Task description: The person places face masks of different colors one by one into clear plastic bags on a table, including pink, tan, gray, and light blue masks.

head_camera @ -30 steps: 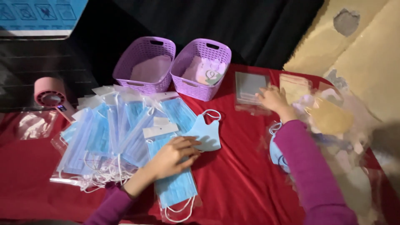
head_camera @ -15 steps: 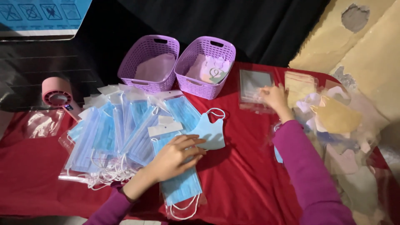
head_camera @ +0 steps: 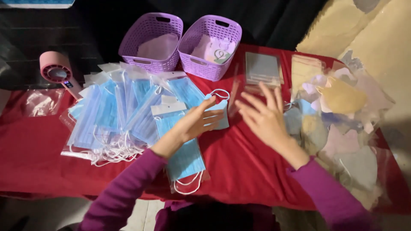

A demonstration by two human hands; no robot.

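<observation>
The left hand [head_camera: 195, 122] lies with fingers spread on a loose blue face mask [head_camera: 218, 115], its long axis crosswise under the fingertips. The right hand [head_camera: 263, 117], fingers spread and empty, hovers just beside it, nearer the clear sleeves [head_camera: 262, 68].

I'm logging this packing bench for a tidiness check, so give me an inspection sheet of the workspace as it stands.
Surface: red cloth over the table, wrinkled.
Job's things: loose blue mask under the left hand; bagged blue masks fanned at left.
Clutter: mixed-colour masks heaped at right; clear sleeves; two purple baskets.
Hands: right hand open, holding nothing.
Cables: nothing seen.
Surroundings: pink handheld fan, dark backdrop.
</observation>
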